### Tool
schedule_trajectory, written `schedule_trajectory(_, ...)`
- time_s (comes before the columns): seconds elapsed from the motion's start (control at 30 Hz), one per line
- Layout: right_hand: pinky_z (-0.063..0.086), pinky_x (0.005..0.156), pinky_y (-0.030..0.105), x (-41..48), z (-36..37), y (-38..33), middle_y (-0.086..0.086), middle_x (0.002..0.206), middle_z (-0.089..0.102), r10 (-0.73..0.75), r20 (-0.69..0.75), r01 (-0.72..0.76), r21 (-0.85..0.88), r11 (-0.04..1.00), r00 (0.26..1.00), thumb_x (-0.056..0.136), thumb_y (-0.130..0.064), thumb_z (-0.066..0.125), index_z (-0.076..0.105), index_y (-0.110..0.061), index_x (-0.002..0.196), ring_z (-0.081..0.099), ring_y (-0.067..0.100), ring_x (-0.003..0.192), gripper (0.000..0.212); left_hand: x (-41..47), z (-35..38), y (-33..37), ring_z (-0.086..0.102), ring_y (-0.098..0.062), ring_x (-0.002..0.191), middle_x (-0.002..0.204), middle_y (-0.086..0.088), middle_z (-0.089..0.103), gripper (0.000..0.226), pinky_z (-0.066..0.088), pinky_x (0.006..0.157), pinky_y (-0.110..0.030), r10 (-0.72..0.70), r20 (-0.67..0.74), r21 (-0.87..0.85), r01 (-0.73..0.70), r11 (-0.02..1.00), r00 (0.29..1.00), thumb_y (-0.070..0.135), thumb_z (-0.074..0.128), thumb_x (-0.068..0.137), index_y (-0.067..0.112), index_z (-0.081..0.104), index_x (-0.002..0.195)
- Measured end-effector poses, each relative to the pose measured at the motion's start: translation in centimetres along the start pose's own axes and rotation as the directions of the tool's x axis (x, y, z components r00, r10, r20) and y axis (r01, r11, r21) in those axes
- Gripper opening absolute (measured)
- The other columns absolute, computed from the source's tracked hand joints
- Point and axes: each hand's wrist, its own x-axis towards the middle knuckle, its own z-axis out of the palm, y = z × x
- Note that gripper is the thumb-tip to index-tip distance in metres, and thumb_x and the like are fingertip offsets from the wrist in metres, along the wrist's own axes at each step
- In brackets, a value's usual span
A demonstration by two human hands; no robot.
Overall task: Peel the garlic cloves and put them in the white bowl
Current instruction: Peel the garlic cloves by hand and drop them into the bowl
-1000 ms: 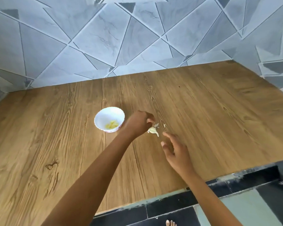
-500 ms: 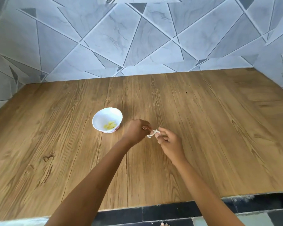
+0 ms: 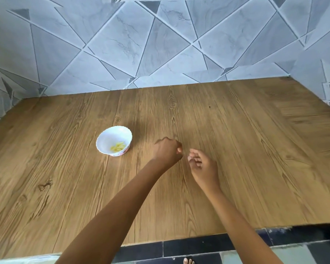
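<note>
Under both hands, a wide wooden tabletop (image 3: 246,145); beyond them, a grey tiled wall (image 3: 160,44); left hand (image 3: 168,152) curled into a fist above the wood, blurred, cannot tell whether gripping a clove; just right of it and apart, right hand (image 3: 203,165) with fingers loosely bent, holding nothing visible; left of the left hand, near but not touching, white bowl (image 3: 105,141) upright on the wood; inside, a few yellowish peeled garlic cloves (image 3: 118,147), on the side nearest the left hand.
</note>
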Motion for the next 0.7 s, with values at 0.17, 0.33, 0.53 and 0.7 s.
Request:
schedule_trajectory(0.17, 0.042, 0.077, 0.001, -0.1, -0.4, 0.3, 0.002, 0.103, 0.066, 0.001, 0.019, -0.001, 0.023, 1.000, 1.000, 0.090, -0.006, 0.059, 0.063, -0.006, 0.116, 0.060, 0.008, 0.092, 0.027, 0.8, 0.9, 1.0, 0.065, -0.018, 0.089, 0.096, 0.001, 0.070, 0.015, 0.052, 0.075, -0.030, -0.036, 0.014, 0.050, 0.035, 0.998, 0.999, 0.019, 0.056, 0.090, 0.023, 0.070, 0.095)
schedule_trajectory(0.33, 0.043, 0.078, 0.003, -0.4, -0.6, -0.3, -0.002, 0.101, 0.065, -0.052, 0.037, 0.050, 0.037, 0.998, 0.998, 0.089, -0.003, 0.059, 0.064, -0.005, 0.115, 0.060, 0.002, 0.089, 0.026, -0.9, -0.1, 0.4, 0.062, -0.018, 0.085, 0.091, -0.002, 0.067, 0.010, 0.051, 0.071, -0.032, 0.003, -0.090, -0.199, -0.020, 0.980, 0.996, 0.012, 0.058, 0.087, 0.012, 0.066, 0.092)
schedule_trajectory(0.53, 0.050, 0.081, 0.021, -2.2, 2.5, -1.9, -0.001, 0.103, 0.069, -0.194, 0.149, 0.186, 0.066, 0.980, 0.970, 0.088, -0.008, 0.062, 0.066, -0.012, 0.111, 0.064, 0.008, 0.093, 0.023, -7.7, -2.8, -4.0, 0.066, -0.016, 0.062, 0.071, -0.006, 0.066, 0.018, 0.056, 0.061, -0.025, -0.272, 0.002, -0.696, 0.197, 0.691, 0.962, -0.006, 0.054, 0.088, 0.008, 0.059, 0.080)
schedule_trajectory(0.7, 0.048, 0.077, 0.026, -5.0, 5.8, -3.5, 0.003, 0.104, 0.068, -0.361, 0.257, 0.392, -0.077, 0.917, 0.896, 0.085, -0.023, 0.057, 0.066, -0.010, 0.111, 0.064, 0.022, 0.092, 0.030, -12.6, -3.0, -7.6, 0.063, -0.006, 0.059, 0.065, -0.005, 0.066, 0.017, 0.053, 0.063, -0.018, -0.423, 0.101, -0.718, 0.361, 0.595, 0.900, -0.007, 0.063, 0.083, 0.008, 0.071, 0.081)
